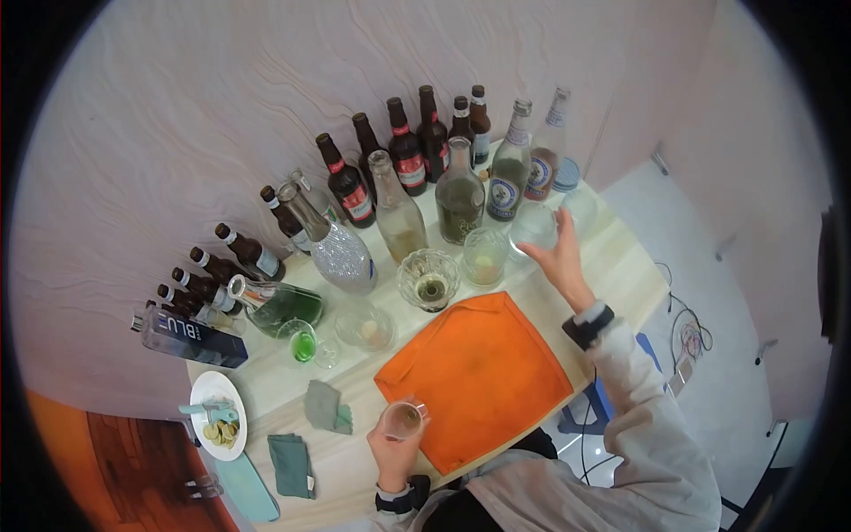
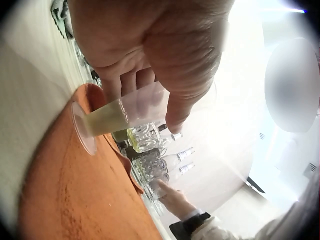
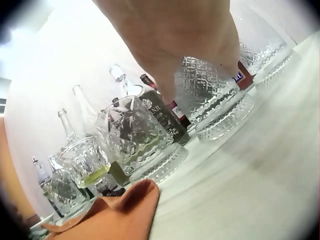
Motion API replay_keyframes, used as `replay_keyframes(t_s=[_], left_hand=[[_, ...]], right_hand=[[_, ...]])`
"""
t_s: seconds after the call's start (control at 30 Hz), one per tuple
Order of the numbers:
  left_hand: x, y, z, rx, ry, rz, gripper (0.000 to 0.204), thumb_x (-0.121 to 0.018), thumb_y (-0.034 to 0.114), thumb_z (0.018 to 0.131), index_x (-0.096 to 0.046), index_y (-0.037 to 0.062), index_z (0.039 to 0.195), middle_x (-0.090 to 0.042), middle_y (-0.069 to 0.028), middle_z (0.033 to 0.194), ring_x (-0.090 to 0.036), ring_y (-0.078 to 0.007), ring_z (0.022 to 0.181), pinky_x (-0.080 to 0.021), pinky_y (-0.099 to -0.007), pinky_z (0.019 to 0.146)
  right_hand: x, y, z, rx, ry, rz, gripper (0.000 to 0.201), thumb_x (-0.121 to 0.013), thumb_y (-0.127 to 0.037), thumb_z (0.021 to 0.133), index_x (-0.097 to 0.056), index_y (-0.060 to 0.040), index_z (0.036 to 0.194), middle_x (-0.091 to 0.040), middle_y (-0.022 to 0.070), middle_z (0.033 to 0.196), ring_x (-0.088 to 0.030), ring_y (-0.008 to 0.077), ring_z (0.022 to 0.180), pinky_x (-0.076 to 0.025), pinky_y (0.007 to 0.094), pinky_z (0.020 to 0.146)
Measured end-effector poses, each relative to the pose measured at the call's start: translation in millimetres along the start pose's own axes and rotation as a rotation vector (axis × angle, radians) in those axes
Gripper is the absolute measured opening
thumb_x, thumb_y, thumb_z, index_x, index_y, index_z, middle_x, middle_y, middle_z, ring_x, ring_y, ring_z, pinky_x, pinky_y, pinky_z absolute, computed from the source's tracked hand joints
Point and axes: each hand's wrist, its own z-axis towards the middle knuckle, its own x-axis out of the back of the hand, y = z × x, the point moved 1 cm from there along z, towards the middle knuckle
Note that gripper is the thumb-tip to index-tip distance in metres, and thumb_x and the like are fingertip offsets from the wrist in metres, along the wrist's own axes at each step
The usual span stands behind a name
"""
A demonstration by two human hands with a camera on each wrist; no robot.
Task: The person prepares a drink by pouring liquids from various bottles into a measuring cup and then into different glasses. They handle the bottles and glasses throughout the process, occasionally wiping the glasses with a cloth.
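My left hand [image 1: 394, 454] grips a clear cup [image 1: 403, 420] over the orange cloth [image 1: 483, 377] at the table's near edge. Pale yellowish liquid lies in the cup's lower part [image 2: 106, 121], which tilts in the left wrist view. At the far right of the table, my right hand [image 1: 563, 264] holds a clear patterned glass [image 1: 533, 227], thumb on its near side and fingers round the far side. Its thick ridged base [image 3: 225, 120] is at the tabletop. To its left stands another cut glass [image 1: 485, 257] with some yellowish contents. Another clear glass [image 1: 581, 211] is on its right.
Several brown beer bottles [image 1: 350, 191] line the wall. Clear bottles [image 1: 510, 173] and a silvery bottle [image 1: 344, 257] stand before them. A bowl-shaped glass [image 1: 428, 279], green drink [image 1: 303, 344], plate of slices [image 1: 206, 395] and folded grey-green cloths [image 1: 291, 465] are on the table.
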Motion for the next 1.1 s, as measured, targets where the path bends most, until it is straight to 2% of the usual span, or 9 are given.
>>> replay_keyframes(t_s=[0.17,0.37,0.43,0.47,0.53,0.73,0.9,1.0,1.1], left_hand=[[-0.7,1.1,-1.4,0.052,0.007,-0.024,0.039,-0.083,-0.005,0.083,-0.069,-0.0071,0.119,-0.077,-0.0095,0.108,-0.073,-0.0151,0.1,-0.057,-0.0309,0.093],[-1.0,4.6,-1.8,0.049,-0.014,-0.016,0.037,-0.081,-0.004,0.086,-0.067,-0.009,0.12,-0.077,-0.0102,0.103,-0.072,-0.0158,0.097,-0.057,-0.0312,0.091],[0.0,3.5,-0.1,0.025,-0.009,0.005,0.036,-0.081,-0.004,0.086,-0.068,-0.0086,0.119,-0.077,-0.0101,0.103,-0.072,-0.0152,0.097,-0.057,-0.0309,0.091],[-0.4,3.4,-0.7,0.013,-0.017,0.02,0.036,-0.081,-0.003,0.086,-0.068,-0.0083,0.119,-0.077,-0.0099,0.103,-0.072,-0.0146,0.097,-0.057,-0.0306,0.091],[-0.5,3.0,-2.8,0.033,0.001,0.002,0.036,-0.082,-0.002,0.086,-0.068,-0.0076,0.119,-0.077,-0.0089,0.103,-0.072,-0.0135,0.096,-0.056,-0.03,0.091],[0.6,-4.0,-3.9,-0.002,0.006,-0.017,0.036,-0.086,0.002,0.084,-0.071,-0.004,0.116,-0.077,-0.0077,0.107,-0.07,-0.0117,0.097,-0.057,-0.03,0.09],[0.5,4.9,-3.3,-0.006,-0.003,0.058,0.032,-0.083,-0.001,0.085,-0.07,-0.0052,0.114,-0.076,-0.0073,0.106,-0.07,-0.0126,0.096,-0.057,-0.03,0.089],[-1.0,4.4,-1.0,-0.021,-0.005,0.027,0.032,-0.082,-0.002,0.086,-0.069,-0.0053,0.115,-0.076,-0.0069,0.105,-0.07,-0.013,0.097,-0.056,-0.0299,0.091],[1.4,0.1,-0.1,-0.03,-0.026,0.033,0.036,-0.083,0.002,0.086,-0.069,-0.0039,0.118,-0.076,-0.0073,0.108,-0.07,-0.0126,0.098,-0.056,-0.0303,0.091]], right_hand=[[16.4,-56.7,41.9,0.278,0.155,0.031,0.089,-0.09,-0.029,0.081,-0.042,0.0078,0.146,-0.061,0.0257,0.134,-0.058,0.0362,0.13,-0.046,0.0433,0.11],[-31.5,-61.4,166.7,0.041,0.195,0.288,0.071,-0.086,-0.035,0.086,-0.056,0.0063,0.134,-0.068,0.0188,0.123,-0.065,0.0276,0.116,-0.051,0.0373,0.099],[-40.4,-66.8,188.1,-0.204,-0.175,0.47,0.046,-0.081,-0.038,0.091,-0.071,0.0033,0.109,-0.073,0.0101,0.098,-0.065,0.0158,0.087,-0.051,0.0312,0.078],[-44.5,-69.2,189.1,-0.199,-0.182,0.475,0.046,-0.081,-0.038,0.091,-0.071,0.0033,0.109,-0.073,0.0101,0.098,-0.065,0.0158,0.087,-0.051,0.0312,0.078],[-49.1,-76.5,190.0,-0.164,0.004,0.359,0.043,-0.077,-0.042,0.093,-0.072,-0.0014,0.082,-0.068,0.003,0.074,-0.059,0.0118,0.07,-0.048,0.0312,0.067],[-14.3,-86.9,210.7,0.024,0.254,0.277,0.045,-0.073,-0.04,0.094,-0.071,-0.0007,0.074,-0.069,0.0048,0.066,-0.065,0.0141,0.064,-0.051,0.0338,0.062],[68.4,-187.6,172.4,0.313,0.215,0.383,0.039,-0.069,-0.036,0.102,-0.064,-0.0082,0.074,-0.062,-0.0014,0.066,-0.057,0.009,0.062,-0.044,0.0262,0.06],[103.1,-239.1,126.1,0.287,0.164,0.419,0.039,-0.069,-0.033,0.102,-0.063,-0.006,0.075,-0.062,0.0004,0.066,-0.057,0.0098,0.062,-0.045,0.0259,0.062],[113.7,-254.4,75.5,0.341,-0.128,0.543,0.036,-0.068,-0.027,0.103,-0.061,-0.0058,0.074,-0.062,0.0017,0.065,-0.058,0.0087,0.06,-0.046,0.0261,0.059]])
